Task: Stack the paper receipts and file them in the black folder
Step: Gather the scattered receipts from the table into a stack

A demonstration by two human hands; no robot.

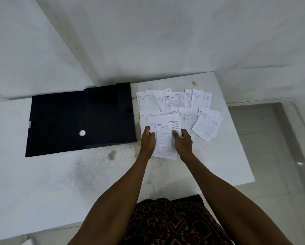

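White, stained surface (pixel 77 183) set in a wall corner. Black folder (pixel 81 119) lies flat on it. Loose receipts (pixel 176 101) overlap just right of the folder. Receipt stack (pixel 166 137) sits off the folder's near right corner, pinched at its sides by left grip (pixel 148 140) and right grip (pixel 182 143).
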